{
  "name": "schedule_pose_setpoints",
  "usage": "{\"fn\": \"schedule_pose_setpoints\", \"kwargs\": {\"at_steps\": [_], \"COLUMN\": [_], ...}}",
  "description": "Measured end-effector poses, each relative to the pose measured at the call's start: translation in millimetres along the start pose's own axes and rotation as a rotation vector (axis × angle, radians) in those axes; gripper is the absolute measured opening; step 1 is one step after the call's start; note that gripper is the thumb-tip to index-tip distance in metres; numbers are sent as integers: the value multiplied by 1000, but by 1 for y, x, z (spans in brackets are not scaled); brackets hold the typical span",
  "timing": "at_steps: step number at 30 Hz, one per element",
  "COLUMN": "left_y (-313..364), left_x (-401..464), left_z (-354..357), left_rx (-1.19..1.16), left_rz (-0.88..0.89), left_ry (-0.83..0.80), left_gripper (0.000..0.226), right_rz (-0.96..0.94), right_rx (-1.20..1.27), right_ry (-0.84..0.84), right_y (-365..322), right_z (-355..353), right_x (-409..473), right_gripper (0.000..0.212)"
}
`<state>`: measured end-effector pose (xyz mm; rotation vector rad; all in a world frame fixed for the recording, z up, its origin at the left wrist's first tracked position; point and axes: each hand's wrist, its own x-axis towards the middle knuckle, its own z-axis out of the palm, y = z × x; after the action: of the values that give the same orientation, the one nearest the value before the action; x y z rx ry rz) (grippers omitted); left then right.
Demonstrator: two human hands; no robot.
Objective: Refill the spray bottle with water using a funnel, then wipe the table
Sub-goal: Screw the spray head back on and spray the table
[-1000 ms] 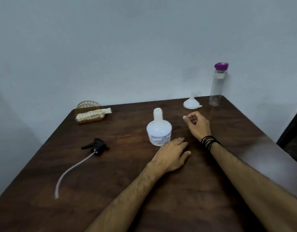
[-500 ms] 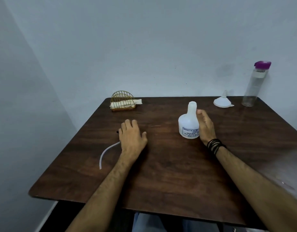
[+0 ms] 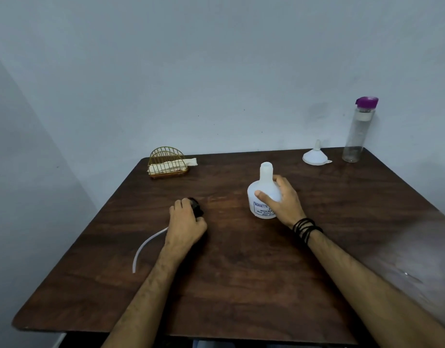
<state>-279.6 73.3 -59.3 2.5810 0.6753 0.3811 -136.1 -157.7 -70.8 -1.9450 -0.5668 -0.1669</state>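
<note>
While the white plastic spray bottle [image 3: 263, 197] stands upright and uncapped near the middle of the dark wooden table [image 3: 241, 272], the person's right hand [image 3: 282, 200] wraps around its rounded shoulder, thumb across the front and fingers behind, steadying it. The left hand [image 3: 186, 223] is curled over the black trigger spray head [image 3: 196, 206], which lies on the table to the left of the bottle and well apart from it; its thin clear dip tube [image 3: 146, 247] curves out from under the hand toward the near left edge. Whether the left hand truly grips the head or only rests on it is hard to tell, since the hand covers most of it.

At the far right of the table, a small white plastic funnel [image 3: 315, 156] sits mouth down, spout pointing up. Just beside it stands a tall clear water bottle with a purple lid [image 3: 358, 129], closed. At the far left edge, a gold wire napkin holder [image 3: 167, 163] contains a folded pale cloth [image 3: 176, 167].

The task appears to be at its start: bottle opened, nothing poured yet. The next move likely calls for freeing a hand, bringing the funnel over and seating its spout in the bottle's narrow neck before pouring.
</note>
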Motion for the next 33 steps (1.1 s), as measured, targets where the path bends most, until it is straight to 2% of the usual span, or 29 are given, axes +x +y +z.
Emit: {"fn": "schedule_pose_setpoints", "kwargs": {"at_steps": [4,7,10,13,15,19,21,24,29,31,33], "left_y": [5,15,36,62,79,107,122,139,161,167,170], "left_x": [6,8,17,35,46,61,64,66,67,68,69], "left_z": [2,3,-7,-27,-40,-65,-78,-91,-106,-110,-111], "left_rx": [-7,-125,-486,-890,-1163,-1724,-1899,-2000,-2098,-2082,-2057], "left_rz": [67,56,50,30,-18,-35,-7,51,136,162,194], "left_ry": [-18,82,238,307,306,217,148,61,-38,-56,-64], "left_gripper": [42,33,30,27,25,26,30,32,35,32,30], "right_rz": [-31,-35,-67,-111,-153,-219,-259,-266,-241,-261,-270], "right_rx": [-20,-25,25,71,31,-79,-148,-143,-18,-10,19], "right_ry": [-42,-73,-44,75,149,192,208,180,54,75,174], "right_y": [-7,-10,-13,-17,-23,-54,-76,-106,-128,-129,-128], "right_z": [7,9,8,5,0,-8,-11,-13,-20,-27,-33], "right_x": [-10,-17,-23,-28,-29,-19,-10,1,14,17,19], "right_gripper": [42,46,68,75,71,57,55,53,23,16,17]}}
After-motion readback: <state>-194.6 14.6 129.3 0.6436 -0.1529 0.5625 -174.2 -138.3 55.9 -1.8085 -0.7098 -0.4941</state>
